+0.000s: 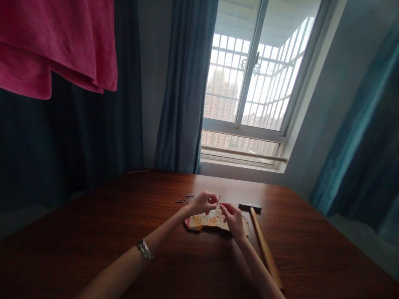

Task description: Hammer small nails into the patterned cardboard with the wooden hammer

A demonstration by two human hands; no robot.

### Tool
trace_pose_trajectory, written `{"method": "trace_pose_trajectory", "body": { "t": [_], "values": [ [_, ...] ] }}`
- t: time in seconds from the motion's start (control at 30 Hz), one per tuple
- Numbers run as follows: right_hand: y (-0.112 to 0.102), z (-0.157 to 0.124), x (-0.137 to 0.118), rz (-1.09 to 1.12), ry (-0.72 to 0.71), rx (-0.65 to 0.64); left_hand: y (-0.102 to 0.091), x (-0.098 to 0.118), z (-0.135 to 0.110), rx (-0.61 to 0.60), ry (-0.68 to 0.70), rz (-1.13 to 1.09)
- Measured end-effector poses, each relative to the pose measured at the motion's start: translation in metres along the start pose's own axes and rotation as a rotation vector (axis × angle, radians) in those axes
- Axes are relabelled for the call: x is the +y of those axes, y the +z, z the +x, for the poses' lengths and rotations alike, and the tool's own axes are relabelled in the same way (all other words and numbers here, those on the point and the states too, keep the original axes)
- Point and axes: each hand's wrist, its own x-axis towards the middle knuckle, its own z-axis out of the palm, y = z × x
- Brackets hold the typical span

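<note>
"Brown wood grain covers the table [162, 257]; what's above it?"

"One slim nail [220, 198], raised over a ragged, dotted cardboard piece [213, 219]. The left hand [204, 202] pinches it between fingertips, and its lower end is lost among them."

"And the right hand [233, 220]?"

"Thumb and forefinger are drawn close together, just beside the nail. Whether they touch it or grip anything, I can't tell."

"Is all of the cardboard in sight?"

"No, both hands cover parts of it. The markings are too small to read."

"What's left of it?"

"A few loose nails [186, 199] lie crossed near the left wrist, too jumbled to count. To the right there's a hammer [260, 236], black head away from the person, its handle running down beside the right forearm; I can't say whether they touch."

"Anything cut off?"

"The pink cloth [84, 45], by the top and left edges. Glare washes out the buildings [221, 97] past the window [243, 128]."
</note>
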Motion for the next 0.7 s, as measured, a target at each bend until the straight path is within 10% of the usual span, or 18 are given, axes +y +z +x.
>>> {"method": "trace_pose_trajectory", "body": {
  "t": [0.7],
  "values": [
    [0.0, 0.0, -0.006, 0.038, -0.014, 0.04, -0.001, -0.003, 0.0, -0.069, -0.035, 0.016]
  ]
}}
